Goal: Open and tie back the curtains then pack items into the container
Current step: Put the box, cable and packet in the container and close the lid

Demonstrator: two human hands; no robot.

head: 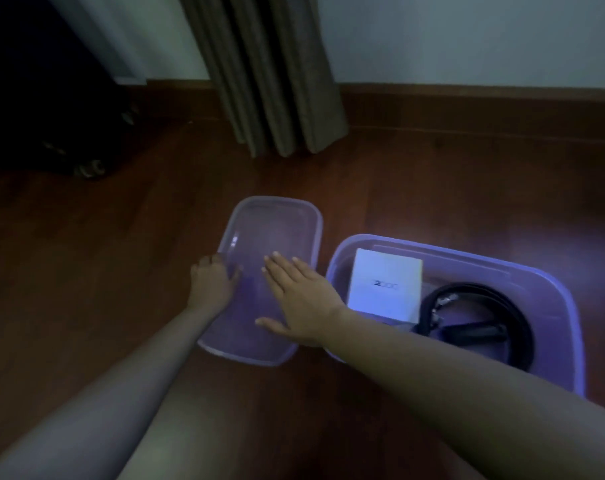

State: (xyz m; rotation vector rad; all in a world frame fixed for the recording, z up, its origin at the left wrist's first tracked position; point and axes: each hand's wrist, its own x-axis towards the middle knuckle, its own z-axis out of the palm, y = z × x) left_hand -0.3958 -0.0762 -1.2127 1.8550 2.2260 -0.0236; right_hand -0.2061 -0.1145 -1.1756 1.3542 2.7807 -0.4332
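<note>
— Where is the container [550, 341]?
— At the lower right of the frame, on the wooden floor [121, 254]. It is a translucent purple plastic tub, uncovered. A white box [384, 285] lies in its left part, and a coiled black strap [474, 317] sits just beside the box, to the right.
— And its lid [276, 226]?
— It lies flat on the floor in the centre of the frame, just left of the container.
— What are the person's hands doing?
— The left hand [212, 282] is at the lid's left edge, with its fingers curled over the rim, grasping it. The right hand [301, 296] rests flat on the lid, fingers straight and spread, holding nothing. The right forearm passes over the container's near left corner.
— The curtain [269, 81]?
— At the top centre, it hangs in gathered folds against the pale wall, and its hem reaches the floor.
— Anything else?
— In the upper left there is a dark object with small wheels, too dim to identify.
</note>
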